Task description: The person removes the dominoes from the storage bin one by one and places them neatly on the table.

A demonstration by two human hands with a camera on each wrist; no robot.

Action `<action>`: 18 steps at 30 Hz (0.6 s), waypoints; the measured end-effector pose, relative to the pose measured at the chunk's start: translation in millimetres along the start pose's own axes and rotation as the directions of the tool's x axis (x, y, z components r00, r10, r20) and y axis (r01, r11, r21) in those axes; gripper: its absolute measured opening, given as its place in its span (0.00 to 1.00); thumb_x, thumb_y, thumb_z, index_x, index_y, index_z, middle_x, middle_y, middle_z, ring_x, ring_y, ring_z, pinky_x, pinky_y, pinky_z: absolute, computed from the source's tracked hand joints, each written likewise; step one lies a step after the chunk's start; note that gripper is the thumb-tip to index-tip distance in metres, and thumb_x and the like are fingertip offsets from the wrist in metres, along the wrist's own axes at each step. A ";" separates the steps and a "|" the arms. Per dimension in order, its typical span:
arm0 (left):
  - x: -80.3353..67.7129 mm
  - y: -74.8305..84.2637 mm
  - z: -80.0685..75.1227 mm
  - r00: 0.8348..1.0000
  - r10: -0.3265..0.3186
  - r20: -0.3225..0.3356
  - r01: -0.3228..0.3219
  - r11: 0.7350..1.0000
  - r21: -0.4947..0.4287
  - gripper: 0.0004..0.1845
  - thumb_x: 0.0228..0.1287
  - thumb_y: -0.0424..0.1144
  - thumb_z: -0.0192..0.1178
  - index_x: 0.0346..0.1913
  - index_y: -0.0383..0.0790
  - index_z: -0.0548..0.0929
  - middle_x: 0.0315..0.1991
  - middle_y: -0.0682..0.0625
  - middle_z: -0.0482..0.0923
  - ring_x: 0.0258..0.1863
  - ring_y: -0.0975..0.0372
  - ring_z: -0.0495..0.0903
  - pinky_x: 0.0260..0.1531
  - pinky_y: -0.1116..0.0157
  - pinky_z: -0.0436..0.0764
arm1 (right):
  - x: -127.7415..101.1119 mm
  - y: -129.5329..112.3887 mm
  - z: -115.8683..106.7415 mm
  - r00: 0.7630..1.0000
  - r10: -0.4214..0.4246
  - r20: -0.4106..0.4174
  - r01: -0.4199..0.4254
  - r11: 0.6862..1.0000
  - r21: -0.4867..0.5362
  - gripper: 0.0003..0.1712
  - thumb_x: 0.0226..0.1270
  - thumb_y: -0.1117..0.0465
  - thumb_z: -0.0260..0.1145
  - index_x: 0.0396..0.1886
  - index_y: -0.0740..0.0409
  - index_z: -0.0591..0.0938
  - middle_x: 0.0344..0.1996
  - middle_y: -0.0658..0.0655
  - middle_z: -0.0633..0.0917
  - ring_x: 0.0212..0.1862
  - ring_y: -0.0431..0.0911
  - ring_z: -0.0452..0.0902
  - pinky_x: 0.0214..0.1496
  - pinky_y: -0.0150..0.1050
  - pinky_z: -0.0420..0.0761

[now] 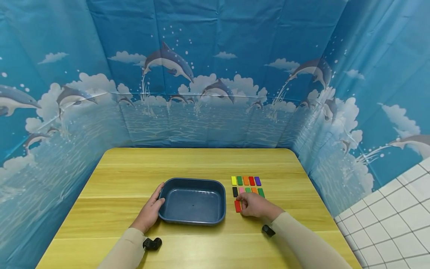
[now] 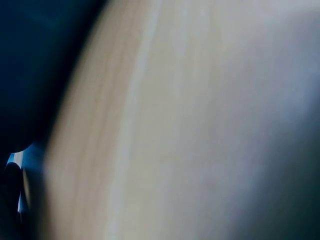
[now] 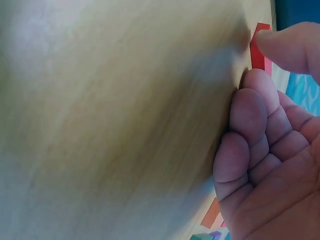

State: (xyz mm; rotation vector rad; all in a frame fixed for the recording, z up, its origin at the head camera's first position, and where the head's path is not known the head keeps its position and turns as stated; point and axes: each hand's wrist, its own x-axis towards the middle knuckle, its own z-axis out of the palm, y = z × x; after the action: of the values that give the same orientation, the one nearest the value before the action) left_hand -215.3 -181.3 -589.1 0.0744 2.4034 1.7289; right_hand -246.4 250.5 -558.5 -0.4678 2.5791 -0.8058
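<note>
In the head view a dark blue plastic basin [image 1: 192,223] lies on the table. My left hand [image 1: 150,212] holds its left rim, thumb over the edge and fingers along the outer wall. Right of the basin, my right hand [image 1: 256,206] pinches a small red rectangular block [image 1: 237,206] by its ends, between thumb and forefinger. The right wrist view shows the thumb on that red block [image 3: 260,47], the other fingers curled near the tabletop. Behind this hand are rows of coloured blocks, among them a black block [image 1: 235,192] and a yellow block [image 1: 233,181]. The hand hides part of the front rows.
The wooden table [image 1: 111,194] is bordered by a blue dolphin-print curtain [image 1: 215,123] at the back and sides. White tiles [image 1: 396,216] show at the right. The left wrist view is mostly blurred tabletop [image 2: 150,125] with a dark edge at left.
</note>
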 end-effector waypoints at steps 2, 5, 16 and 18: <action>-0.1 -0.1 0.0 1.000 0.001 0.000 -0.001 1.000 -0.003 0.32 0.88 0.43 0.38 0.87 0.56 0.47 0.88 0.51 0.41 0.87 0.47 0.38 0.83 0.40 0.42 | -0.6 -0.1 0.1 1.000 -0.004 -0.001 0.004 1.000 -0.003 0.26 0.61 0.66 0.78 0.59 0.64 0.82 0.24 0.48 0.80 0.28 0.42 0.74 0.32 0.33 0.72; -0.2 0.0 0.3 1.000 0.001 0.001 -0.001 1.000 -0.006 0.31 0.88 0.43 0.38 0.87 0.55 0.46 0.88 0.51 0.41 0.87 0.47 0.38 0.83 0.40 0.42 | -0.9 0.1 0.4 1.000 -0.012 -0.006 0.012 1.000 -0.013 0.26 0.61 0.65 0.79 0.58 0.64 0.82 0.24 0.48 0.81 0.28 0.42 0.74 0.33 0.34 0.72; -0.8 0.5 2.4 1.000 -0.006 -0.021 0.006 1.000 0.008 0.31 0.88 0.43 0.38 0.87 0.57 0.46 0.88 0.47 0.39 0.87 0.45 0.38 0.83 0.38 0.43 | -0.6 1.1 3.3 0.999 -0.021 -0.039 0.019 0.998 -0.055 0.24 0.62 0.64 0.78 0.57 0.63 0.83 0.23 0.47 0.79 0.27 0.41 0.73 0.31 0.33 0.71; -0.9 0.8 3.1 1.000 -0.013 -0.026 0.013 1.000 0.014 0.31 0.88 0.44 0.38 0.87 0.58 0.46 0.88 0.46 0.39 0.87 0.44 0.38 0.83 0.38 0.43 | -0.2 1.7 3.9 0.999 -0.024 -0.046 0.021 0.998 -0.057 0.24 0.62 0.63 0.78 0.57 0.63 0.83 0.23 0.47 0.79 0.27 0.41 0.73 0.31 0.33 0.71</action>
State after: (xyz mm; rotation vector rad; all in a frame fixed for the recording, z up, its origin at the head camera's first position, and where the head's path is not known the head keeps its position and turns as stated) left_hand -213.9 -178.3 -589.2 0.0382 2.4291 1.7178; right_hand -244.7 250.1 -562.4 -0.5014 2.6498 -0.7613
